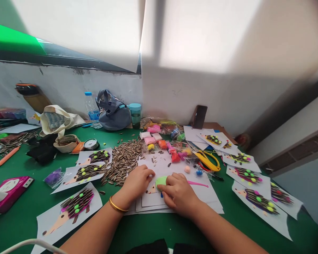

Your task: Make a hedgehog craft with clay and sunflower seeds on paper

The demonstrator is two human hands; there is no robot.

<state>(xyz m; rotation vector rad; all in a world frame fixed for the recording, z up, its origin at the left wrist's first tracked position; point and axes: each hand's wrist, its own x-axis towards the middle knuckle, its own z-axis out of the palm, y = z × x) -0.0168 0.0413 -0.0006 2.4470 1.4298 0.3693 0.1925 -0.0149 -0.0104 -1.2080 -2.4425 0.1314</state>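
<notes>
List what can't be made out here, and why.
All in the head view:
Green piece: partly covered by the right hand.
Blue bag: contents hidden by its cloth.
Bottle label: print too small to read.
Magenta pack: cut off by the left edge.

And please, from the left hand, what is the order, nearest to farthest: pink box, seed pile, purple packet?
1. Seed pile, just beyond the left hand.
2. Purple packet, farther left.
3. Pink box, near the left edge.
</notes>
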